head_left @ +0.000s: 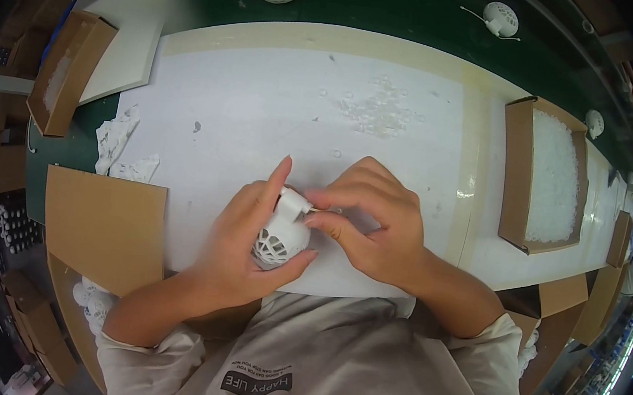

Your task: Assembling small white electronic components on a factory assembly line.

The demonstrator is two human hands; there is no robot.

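Across the white counter point(264, 106) I am seeing a box of clear pellets point(553, 178) well to the right and a loose scatter of pellets point(379, 111) farther back. Near the front edge, my left hand point(245, 244) is cupping a white lattice ball point(280, 242), grip closed around it, stubby neck point(294, 201) pointing up and away from me, long axis running that way. My right hand point(372, 223) is pinching something tiny at that neck; I cannot tell what. I am judging the fitting as midway, not seated yet. Three like balls are lying on the green belt point(401, 4) beyond.
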